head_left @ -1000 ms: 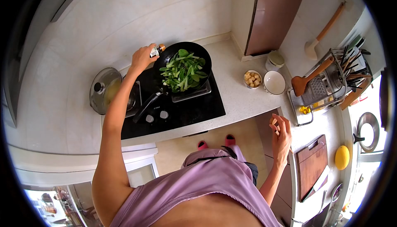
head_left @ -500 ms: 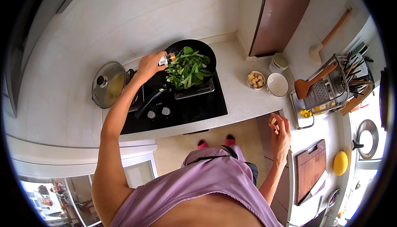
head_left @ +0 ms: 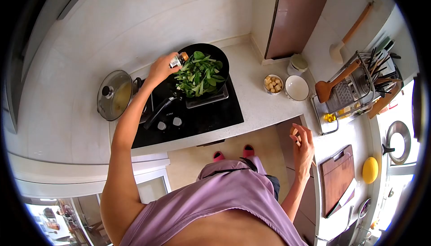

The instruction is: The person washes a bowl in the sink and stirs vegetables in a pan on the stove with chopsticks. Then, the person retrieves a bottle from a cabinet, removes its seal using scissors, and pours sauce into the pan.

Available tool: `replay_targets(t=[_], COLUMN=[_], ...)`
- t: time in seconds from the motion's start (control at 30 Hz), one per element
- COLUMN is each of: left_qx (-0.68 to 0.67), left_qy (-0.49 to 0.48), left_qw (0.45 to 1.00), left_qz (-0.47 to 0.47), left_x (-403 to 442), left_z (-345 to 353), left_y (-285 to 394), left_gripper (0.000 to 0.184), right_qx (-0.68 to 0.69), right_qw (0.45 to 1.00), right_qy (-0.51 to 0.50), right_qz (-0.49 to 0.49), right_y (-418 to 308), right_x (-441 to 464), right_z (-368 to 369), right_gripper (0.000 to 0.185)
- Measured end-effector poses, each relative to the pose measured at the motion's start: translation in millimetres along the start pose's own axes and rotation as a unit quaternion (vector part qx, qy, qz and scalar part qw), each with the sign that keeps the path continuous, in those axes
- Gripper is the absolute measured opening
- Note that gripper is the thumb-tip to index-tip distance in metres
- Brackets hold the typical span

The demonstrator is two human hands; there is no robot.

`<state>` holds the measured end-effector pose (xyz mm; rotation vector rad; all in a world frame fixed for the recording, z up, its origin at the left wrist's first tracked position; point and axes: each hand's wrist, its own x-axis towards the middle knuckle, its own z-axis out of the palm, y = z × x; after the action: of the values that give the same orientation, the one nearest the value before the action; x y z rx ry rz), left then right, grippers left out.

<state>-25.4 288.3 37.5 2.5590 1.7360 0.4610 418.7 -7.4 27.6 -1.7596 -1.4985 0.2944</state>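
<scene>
Bottle (head_left: 176, 60): lower end was hidden inside the left fingers (head_left: 169, 59), label too small to read. Couldn't tell if anything was leaving its mouth. Just right of those fingers, pan (head_left: 207, 48) floor was mostly buried under greens (head_left: 200, 75). Left of the same fingers, food behind the glass lid (head_left: 116, 94) was too murky to identify. Hob (head_left: 193, 123) lettering below them: unreadable. Right fingers (head_left: 305, 134) were curled, contents unclear. Far right of them, a dark object (head_left: 417, 107) ran off into the black border.

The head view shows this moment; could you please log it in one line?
left hand: holds small bottle near pan; right hand: curled, contents unclear; pan: on stove, holds leafy greens
</scene>
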Motion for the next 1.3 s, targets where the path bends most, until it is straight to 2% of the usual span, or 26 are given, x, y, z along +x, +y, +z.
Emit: replay_targets(t=[0.07,0.13,0.17,0.23,0.3,0.37,0.43,0.5,0.63,0.83,0.9,0.97,1.03,1.07,1.1,1.17,1.23,1.27,1.3], left_qx=[-0.053,-0.264,-0.265,-0.426,-0.502,-0.536,-0.537,-0.551,-0.567,-0.544,-0.580,-0.589,-0.574,-0.567,-0.552,-0.612,-0.682,-0.699,-0.672], left_qy=[0.003,0.024,0.025,0.058,0.082,0.071,0.049,-0.013,-0.105,-0.217,-0.337,-0.375,-0.331,-0.251,-0.217,-0.243,-0.206,-0.163,-0.105], left_qw=[0.998,0.962,0.961,0.894,0.851,0.835,0.839,0.834,0.809,0.787,0.727,0.697,0.713,0.725,0.751,0.710,0.665,0.668,0.699], left_qz=[-0.028,-0.072,-0.072,-0.124,-0.132,-0.100,-0.077,0.001,0.113,0.192,0.147,0.165,0.231,0.301,0.291,0.250,0.224,0.197,0.220], left_x=[-1.8,-2.6,-3.0,-3.6,-9.7,-11.1,-18.7,-23.9,-31.8,-23.3,-24.3,-24.7,-31.8,-37.7,-48.1,-65.5,-77.3,-79.8,-73.1], left_z=[7.9,16.3,21.2,23.0,15.4,19.2,3.9,-6.9,-6.5,10.6,17.9,32.3,50.4,63.8,84.7,116.1,149.8,183.5,207.0], left_y=[-5.0,-10.4,-14.3,-11.7,4.7,14.1,54.7,89.8,151.2,226.7,257.6,295.3,345.0,374.3,403.9,474.2,552.0,590.6,626.6], left_gripper=[0.047,0.047,0.047,0.046,0.043,0.045,0.054,0.060,0.064,0.064,0.066,0.067,0.067,0.068,0.066,0.062,0.059,0.058,0.055], right_qx=[0.002,0.004,0.006,0.013,0.099,0.184,0.273,0.173,0.097,0.025,0.007,-0.029,-0.086,-0.142,-0.193,-0.235,-0.239,-0.216,-0.191], right_qw=[1.000,0.999,0.999,0.997,0.987,0.971,0.948,0.959,0.956,0.970,0.966,0.975,0.983,0.983,0.978,0.971,0.969,0.969,0.966], right_qy=[-0.014,-0.028,-0.041,-0.048,-0.119,-0.142,-0.133,-0.114,-0.134,-0.153,-0.190,-0.133,-0.141,-0.093,-0.057,0.018,0.063,0.115,0.165], right_qz=[-0.002,-0.015,-0.028,-0.052,-0.039,-0.055,-0.094,-0.193,-0.242,-0.189,-0.177,-0.175,-0.082,-0.070,-0.054,-0.050,0.012,0.035,0.056], right_y=[-0.3,-8.7,-13.7,-25.3,-52.0,-68.8,-92.4,-119.8,-141.3,-105.2,-87.5,-64.6,-41.0,-24.3,-7.2,37.0,76.9,97.7,118.2], right_x=[0.6,7.6,13.2,28.1,47.6,71.8,97.6,122.5,144.9,119.0,106.1,88.5,68.7,56.6,45.8,24.1,0.9,-13.5,-29.0], right_z=[1.6,4.4,7.1,13.3,19.1,30.6,43.7,40.5,33.1,-26.1,-51.8,-77.9,-105.6,-113.7,-123.5,-146.2,-186.0,-204.0,-221.6], right_gripper=[0.034,0.033,0.032,0.031,0.035,0.032,0.033,0.031,0.030,0.034,0.035,0.034,0.036,0.044,0.045,0.045,0.039,0.035,0.032])
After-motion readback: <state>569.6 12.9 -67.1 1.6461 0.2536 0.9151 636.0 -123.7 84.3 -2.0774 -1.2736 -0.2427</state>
